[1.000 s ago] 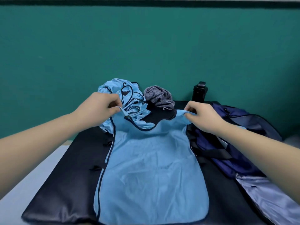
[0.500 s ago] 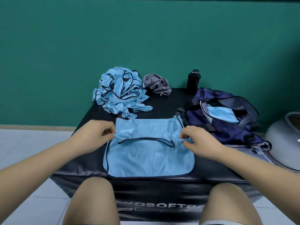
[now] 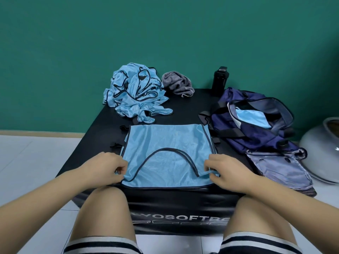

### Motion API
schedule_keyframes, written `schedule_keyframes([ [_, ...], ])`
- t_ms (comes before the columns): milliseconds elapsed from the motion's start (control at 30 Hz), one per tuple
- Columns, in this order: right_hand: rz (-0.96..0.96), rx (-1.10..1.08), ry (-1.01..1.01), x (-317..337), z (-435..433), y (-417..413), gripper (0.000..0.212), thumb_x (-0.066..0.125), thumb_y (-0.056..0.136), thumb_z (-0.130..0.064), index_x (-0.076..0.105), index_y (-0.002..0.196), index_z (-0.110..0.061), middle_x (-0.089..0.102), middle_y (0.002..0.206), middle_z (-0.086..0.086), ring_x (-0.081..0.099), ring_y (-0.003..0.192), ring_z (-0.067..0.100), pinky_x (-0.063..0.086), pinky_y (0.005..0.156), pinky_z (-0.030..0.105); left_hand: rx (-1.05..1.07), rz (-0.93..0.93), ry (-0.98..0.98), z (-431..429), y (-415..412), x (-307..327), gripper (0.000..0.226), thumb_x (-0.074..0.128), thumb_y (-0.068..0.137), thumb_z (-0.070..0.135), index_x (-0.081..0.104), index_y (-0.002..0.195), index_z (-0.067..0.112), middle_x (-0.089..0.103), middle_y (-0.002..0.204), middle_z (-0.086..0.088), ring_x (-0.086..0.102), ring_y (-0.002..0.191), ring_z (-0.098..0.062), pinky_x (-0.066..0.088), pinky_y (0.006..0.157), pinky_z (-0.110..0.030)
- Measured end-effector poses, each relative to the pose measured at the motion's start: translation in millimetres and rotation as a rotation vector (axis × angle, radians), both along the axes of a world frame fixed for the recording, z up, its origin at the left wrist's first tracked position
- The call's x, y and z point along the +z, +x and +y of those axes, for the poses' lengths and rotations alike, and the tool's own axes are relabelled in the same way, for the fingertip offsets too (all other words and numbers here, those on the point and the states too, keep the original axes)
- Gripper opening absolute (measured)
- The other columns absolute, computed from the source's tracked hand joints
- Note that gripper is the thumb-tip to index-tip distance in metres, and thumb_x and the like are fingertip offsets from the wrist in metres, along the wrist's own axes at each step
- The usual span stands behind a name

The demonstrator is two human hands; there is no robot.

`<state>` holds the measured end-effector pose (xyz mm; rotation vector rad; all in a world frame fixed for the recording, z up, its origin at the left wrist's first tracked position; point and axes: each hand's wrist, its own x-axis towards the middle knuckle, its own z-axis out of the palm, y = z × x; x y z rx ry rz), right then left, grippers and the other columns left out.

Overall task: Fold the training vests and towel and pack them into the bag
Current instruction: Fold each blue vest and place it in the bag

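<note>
In the head view, a light blue mesh training vest with dark piping (image 3: 168, 142) lies flat on the near half of a black padded box with white lettering on its front (image 3: 82, 158). The vest is doubled over, so its curved neckline faces the person and its shoulder straps reach the near hem.

The left hand (image 3: 106, 167) has its fingers curled and pinches the left shoulder strap at the vest's near left corner. The right hand (image 3: 227, 171) is curled in the same way and pinches the right strap at the near right corner. Both hands rest low on the box top.

A crumpled heap of the same light blue vests (image 3: 135, 94) sits at the far left of the box. Just to its right is a bunched grey striped towel (image 3: 178, 82). A black drinks bottle (image 3: 220, 78) stands upright further right, by the green wall (image 3: 165, 33).

A navy fabric sports bag (image 3: 256, 132) lies open on the right side of the box, and a folded light blue vest (image 3: 251, 119) shows inside its mouth. Its grey flap hangs over the near right edge.

A pale rounded object (image 3: 319, 143) sits on the white tiled floor (image 3: 27, 158) at the far right. Bare knees and striped shorts fill the bottom of the view.
</note>
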<state>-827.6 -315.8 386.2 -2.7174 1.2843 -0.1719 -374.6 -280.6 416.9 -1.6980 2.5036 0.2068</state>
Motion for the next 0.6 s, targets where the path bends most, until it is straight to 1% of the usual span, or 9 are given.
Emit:
schedule_keyframes([
  [67,0.106,0.020,0.070,-9,3,0,0.020,0.049,0.083,-0.035,0.055,0.102,-0.034,0.051,0.093,-0.010,0.058,0.087,0.021,0.051,0.077,0.040,0.006,-0.018,0.057,-3,0,-3,0.006,0.066,0.081,0.045,0.063,0.080,0.039,0.064,0.085,0.022,0.056,0.088,0.003,0.048,0.081,-0.022],
  [133,0.155,0.035,0.109,-12,4,0,0.021,0.050,0.083,-0.037,0.054,0.103,-0.034,0.053,0.094,-0.010,0.058,0.089,0.020,0.049,0.080,0.037,0.027,0.003,0.133,-6,-2,-5,0.012,0.063,0.075,0.051,0.065,0.081,0.041,0.067,0.088,0.024,0.057,0.090,0.003,0.050,0.084,-0.024],
  [167,0.154,0.032,0.131,-11,3,1,0.021,0.050,0.082,-0.040,0.053,0.103,-0.035,0.054,0.094,-0.010,0.058,0.088,0.019,0.049,0.080,0.036,0.051,0.038,0.188,-7,-2,-5,0.015,0.062,0.073,0.052,0.066,0.081,0.040,0.068,0.088,0.025,0.060,0.088,0.003,0.053,0.083,-0.026],
  [233,0.122,0.003,0.188,-9,1,1,0.020,0.049,0.082,-0.047,0.051,0.098,-0.036,0.055,0.092,-0.012,0.057,0.085,0.014,0.051,0.080,0.037,0.109,0.135,0.272,-10,-6,-5,0.015,0.062,0.075,0.048,0.067,0.079,0.034,0.071,0.081,0.020,0.063,0.074,-0.001,0.058,0.075,-0.032],
  [300,0.085,-0.025,0.183,-6,-6,2,0.016,0.048,0.083,-0.050,0.049,0.093,-0.037,0.055,0.089,-0.013,0.055,0.080,0.011,0.052,0.078,0.038,0.145,0.203,0.224,-21,-7,-5,0.015,0.059,0.081,0.042,0.064,0.076,0.029,0.070,0.076,0.014,0.060,0.066,-0.004,0.057,0.072,-0.035],
  [400,0.024,-0.030,0.030,-5,-28,6,0.012,0.048,0.091,-0.046,0.051,0.089,-0.034,0.054,0.086,-0.011,0.053,0.081,0.014,0.049,0.076,0.037,0.144,0.279,0.051,-47,-4,-10,0.012,0.062,0.089,0.028,0.062,0.077,0.028,0.067,0.078,0.012,0.058,0.071,-0.006,0.055,0.072,-0.034],
  [433,0.012,-0.023,-0.036,-6,-37,7,0.012,0.048,0.093,-0.043,0.055,0.091,-0.032,0.054,0.086,-0.010,0.054,0.083,0.017,0.048,0.076,0.037,0.144,0.296,0.016,-56,-2,-12,0.012,0.064,0.091,0.025,0.063,0.081,0.031,0.066,0.082,0.013,0.060,0.075,-0.005,0.054,0.073,-0.032],
  [500,0.015,-0.014,-0.165,-11,-59,11,0.015,0.051,0.096,-0.034,0.063,0.100,-0.026,0.056,0.092,-0.007,0.056,0.087,0.022,0.047,0.079,0.040,0.122,0.285,-0.033,-72,-2,-16,0.013,0.067,0.094,0.029,0.062,0.096,0.041,0.061,0.098,0.019,0.059,0.085,-0.003,0.053,0.079,-0.033],
  [600,0.082,-0.016,-0.233,-20,-93,18,0.030,0.052,0.096,-0.020,0.066,0.123,-0.021,0.061,0.113,-0.003,0.060,0.102,0.026,0.048,0.087,0.045,0.096,0.194,-0.054,-94,-3,-25,0.029,0.064,0.099,0.033,0.057,0.125,0.043,0.051,0.125,0.024,0.053,0.106,-0.008,0.047,0.090,-0.033],
])
